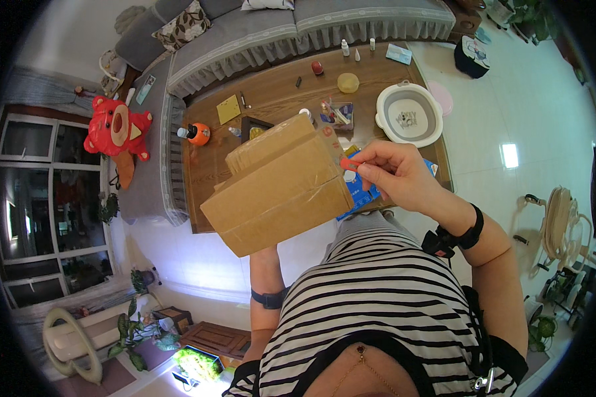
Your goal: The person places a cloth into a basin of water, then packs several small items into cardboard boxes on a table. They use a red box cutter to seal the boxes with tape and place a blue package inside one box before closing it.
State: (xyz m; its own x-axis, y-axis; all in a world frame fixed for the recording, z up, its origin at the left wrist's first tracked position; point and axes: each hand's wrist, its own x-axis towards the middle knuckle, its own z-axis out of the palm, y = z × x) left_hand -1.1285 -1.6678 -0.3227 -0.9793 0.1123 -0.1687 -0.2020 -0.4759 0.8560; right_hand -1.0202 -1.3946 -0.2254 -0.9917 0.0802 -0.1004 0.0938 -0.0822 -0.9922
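A brown cardboard box [280, 198] is held up, tilted, in front of me, over the near edge of the wooden table. My left forearm reaches beneath it and the box hides my left hand, which supports it from below. Clear tape runs along its seams, and a flap stands up on the far side. At the box's right end, my right hand [395, 171] pinches a small red tool [349, 164], which looks like a mini box cutter, between thumb and fingers. Its tip is close to the box's edge; whether it touches I cannot tell.
Below my right hand lies a blue printed package [360, 196]. The wooden table [273, 99] also bears a grey-white basin [409, 115], a small organizer [336, 115], a yellow bowl [348, 83] and an orange bottle [197, 134]. A grey sofa [248, 34] stands beyond.
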